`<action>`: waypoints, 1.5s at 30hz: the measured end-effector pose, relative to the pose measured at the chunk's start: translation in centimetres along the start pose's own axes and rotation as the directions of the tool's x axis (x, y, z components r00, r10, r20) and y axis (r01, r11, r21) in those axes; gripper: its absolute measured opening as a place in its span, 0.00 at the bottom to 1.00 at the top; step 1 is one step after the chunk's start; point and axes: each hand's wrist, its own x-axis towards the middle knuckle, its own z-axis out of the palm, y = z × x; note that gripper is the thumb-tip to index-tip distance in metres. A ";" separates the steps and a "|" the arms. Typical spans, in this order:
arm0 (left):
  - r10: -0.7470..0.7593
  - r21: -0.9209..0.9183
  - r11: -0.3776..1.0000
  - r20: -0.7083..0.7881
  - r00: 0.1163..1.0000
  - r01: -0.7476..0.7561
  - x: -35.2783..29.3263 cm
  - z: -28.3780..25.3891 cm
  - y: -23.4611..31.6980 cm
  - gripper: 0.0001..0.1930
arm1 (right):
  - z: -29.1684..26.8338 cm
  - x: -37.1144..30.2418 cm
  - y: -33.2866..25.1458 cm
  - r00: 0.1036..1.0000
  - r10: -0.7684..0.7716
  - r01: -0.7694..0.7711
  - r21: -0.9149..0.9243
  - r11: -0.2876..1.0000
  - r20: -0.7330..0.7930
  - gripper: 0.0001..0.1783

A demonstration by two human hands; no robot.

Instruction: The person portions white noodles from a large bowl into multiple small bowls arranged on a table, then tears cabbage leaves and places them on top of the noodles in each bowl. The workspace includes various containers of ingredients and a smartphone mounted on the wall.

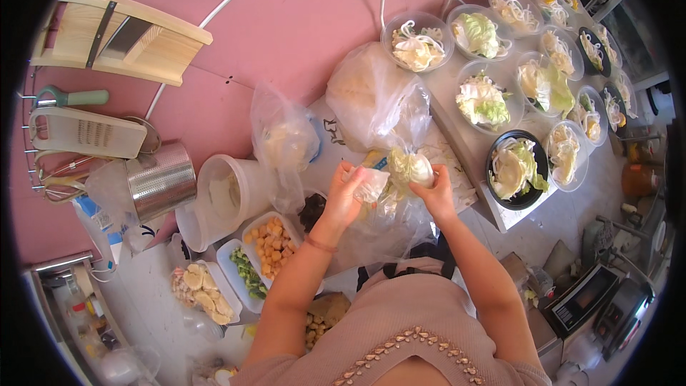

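Note:
My left hand [346, 196] is closed on a crumpled clear plastic bag [371, 184] with something whitish in it. Beside it, my right hand [437, 195] grips a pale yellow-green bundle [409, 169] that looks like leafy vegetable; plastic film around it hides its exact kind. Both hands meet in front of my body, over a large sheet of clear plastic [379, 232]. Just beyond them sits a big knotted clear bag [368, 89] of pale food.
Bowls of leaves and white noodle-like strands, such as a black bowl [516, 169], cover the table [457, 111] at right. A white bucket [246, 186], trays of orange cubes [273, 246] and chopped greens [247, 271] stand at left. Graters, including a wooden slicer [121, 39], hang on the pink wall.

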 end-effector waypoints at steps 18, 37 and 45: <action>0.184 0.415 0.878 0.169 0.968 -0.239 -1.1 8.5 -2.3 0.35 | -2.0 -5.5 -6.0 0.966 -0.247 0.255 0.449 0.856 -0.078 0.37; 0.059 0.190 0.979 0.082 0.995 -0.073 -2.3 6.4 -2.5 0.27 | 1.3 -4.8 -3.2 0.973 -0.056 0.126 0.316 0.940 -0.222 0.33; -0.089 0.006 0.996 0.128 0.988 0.089 -1.9 6.2 -0.1 0.18 | -0.6 -2.0 0.1 0.903 -0.383 0.325 -0.276 0.905 -0.193 0.32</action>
